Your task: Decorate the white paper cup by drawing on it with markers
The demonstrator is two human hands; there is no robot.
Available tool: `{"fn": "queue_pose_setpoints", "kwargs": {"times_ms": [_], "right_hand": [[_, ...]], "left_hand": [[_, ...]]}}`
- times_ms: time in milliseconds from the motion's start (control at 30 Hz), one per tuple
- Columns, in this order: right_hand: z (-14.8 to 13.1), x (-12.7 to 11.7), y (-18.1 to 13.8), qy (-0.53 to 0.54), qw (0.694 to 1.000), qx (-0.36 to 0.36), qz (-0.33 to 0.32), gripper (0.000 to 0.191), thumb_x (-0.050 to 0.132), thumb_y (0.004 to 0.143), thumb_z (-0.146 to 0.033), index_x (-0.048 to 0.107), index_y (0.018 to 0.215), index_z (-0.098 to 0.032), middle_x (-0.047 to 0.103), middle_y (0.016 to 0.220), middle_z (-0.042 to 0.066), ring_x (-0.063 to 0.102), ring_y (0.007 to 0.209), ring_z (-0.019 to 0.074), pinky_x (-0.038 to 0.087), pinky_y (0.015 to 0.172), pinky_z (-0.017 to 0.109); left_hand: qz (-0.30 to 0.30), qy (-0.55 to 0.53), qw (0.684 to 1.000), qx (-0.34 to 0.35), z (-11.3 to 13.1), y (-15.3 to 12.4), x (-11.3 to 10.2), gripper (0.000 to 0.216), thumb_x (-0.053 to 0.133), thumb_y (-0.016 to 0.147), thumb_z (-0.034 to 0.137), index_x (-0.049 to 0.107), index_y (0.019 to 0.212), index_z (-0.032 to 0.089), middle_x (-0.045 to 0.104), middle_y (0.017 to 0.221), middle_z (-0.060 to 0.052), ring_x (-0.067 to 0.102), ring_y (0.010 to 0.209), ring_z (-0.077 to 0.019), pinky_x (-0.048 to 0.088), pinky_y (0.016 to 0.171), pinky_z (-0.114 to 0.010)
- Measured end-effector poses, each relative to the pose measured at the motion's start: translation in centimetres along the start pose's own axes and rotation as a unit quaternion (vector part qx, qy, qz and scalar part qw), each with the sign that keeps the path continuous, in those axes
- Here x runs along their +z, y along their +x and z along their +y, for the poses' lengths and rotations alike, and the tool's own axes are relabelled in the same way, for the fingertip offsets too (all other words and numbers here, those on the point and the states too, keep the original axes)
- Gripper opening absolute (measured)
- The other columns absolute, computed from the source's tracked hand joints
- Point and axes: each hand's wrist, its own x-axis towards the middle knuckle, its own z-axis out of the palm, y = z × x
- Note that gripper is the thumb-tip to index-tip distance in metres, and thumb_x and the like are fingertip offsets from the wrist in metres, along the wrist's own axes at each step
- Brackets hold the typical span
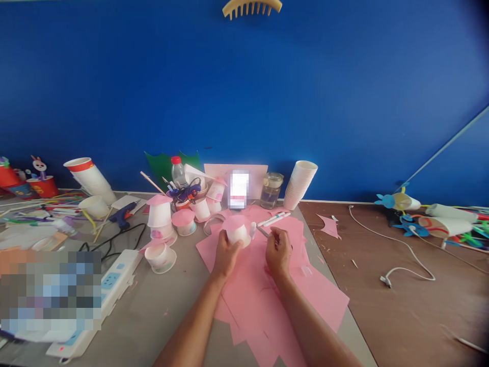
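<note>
My left hand [228, 254] is closed around a white paper cup [237, 235] with a pink paper disc [236, 223] over its top. My right hand [278, 250] is closed on a thin grey pointed tool [262, 232]; its tip aims toward the cup, apart from it. The tool's other end is mostly hidden by the fingers, so its kind is unclear. Beneath both hands spread overlapping pink paper sheets [255, 306]. A small whitish tube [253, 229] shows just right of the cup. White pens [273, 219] lie beyond my right hand.
Several pink-trimmed paper cups [159, 211] stand at left, near a blue glue gun [124, 214] and a power strip [110, 283]. Behind the papers are a lit phone [239, 189], a glass jar [271, 191] and a tilted cup stack [300, 184]. A white cable [405, 244] lies at right.
</note>
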Motion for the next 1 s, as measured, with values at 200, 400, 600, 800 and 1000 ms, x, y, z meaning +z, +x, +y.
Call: {"fn": "queue_pose_setpoints", "kwargs": {"times_ms": [200, 400, 600, 800, 1000], "right_hand": [[0.0, 0.0, 0.0, -0.005, 1.000, -0.025, -0.001, 0.021, 0.044, 0.086, -0.026, 0.061, 0.098, -0.019, 0.063, 0.092, 0.008, 0.060, 0.080, 0.0200, 0.050, 0.071, 0.033], [0.1, 0.0, -0.2, -0.023, 0.999, -0.035, 0.007, 0.022, 0.044, 0.086, -0.028, 0.061, 0.098, -0.019, 0.064, 0.090, 0.009, 0.061, 0.080, 0.0205, 0.050, 0.072, 0.034], [0.3, -0.2, 0.0, -0.036, 0.999, -0.002, 0.021, 0.023, 0.045, 0.083, -0.031, 0.060, 0.096, -0.019, 0.065, 0.094, 0.011, 0.061, 0.086, 0.0234, 0.050, 0.076, 0.038], [-0.7, -0.7, 1.5, -0.037, 0.999, 0.031, 0.011, 0.025, 0.047, 0.080, -0.035, 0.059, 0.096, -0.018, 0.064, 0.088, 0.010, 0.060, 0.079, 0.0226, 0.050, 0.071, 0.037], [-2.0, -3.8, 3.6, -0.084, 0.989, 0.007, -0.120, 0.033, 0.050, 0.077, -0.041, 0.063, 0.097, -0.018, 0.066, 0.084, 0.007, 0.060, 0.067, 0.0191, 0.048, 0.064, 0.034]], "left_hand": [[0.026, 0.175, 0.983, 0.056, 0.0, -0.3, 0.1, 0.051, 0.064, 0.070, 0.021, 0.051, 0.119, 0.020, 0.063, 0.120, -0.010, 0.058, 0.113, -0.0273, 0.045, 0.096, -0.040], [0.028, 0.352, 0.934, 0.059, -0.3, 0.0, -0.3, 0.041, 0.061, 0.069, 0.020, 0.057, 0.110, 0.018, 0.069, 0.110, -0.012, 0.059, 0.108, -0.0313, 0.042, 0.097, -0.046], [0.007, 0.447, 0.894, 0.031, -0.5, -0.2, -0.2, 0.036, 0.061, 0.071, 0.021, 0.056, 0.107, 0.019, 0.069, 0.113, -0.013, 0.055, 0.121, -0.0314, 0.014, 0.116, -0.056], [-0.014, 0.447, 0.894, 0.020, -0.7, -0.2, -0.3, 0.044, 0.060, 0.071, 0.017, 0.053, 0.114, 0.020, 0.068, 0.116, -0.012, 0.052, 0.125, -0.0319, 0.009, 0.117, -0.058], [-0.020, 0.440, 0.898, 0.012, -0.7, -0.2, -0.4, 0.036, 0.058, 0.071, 0.015, 0.055, 0.106, 0.021, 0.068, 0.109, -0.012, 0.053, 0.121, -0.0309, 0.008, 0.117, -0.057]]}}
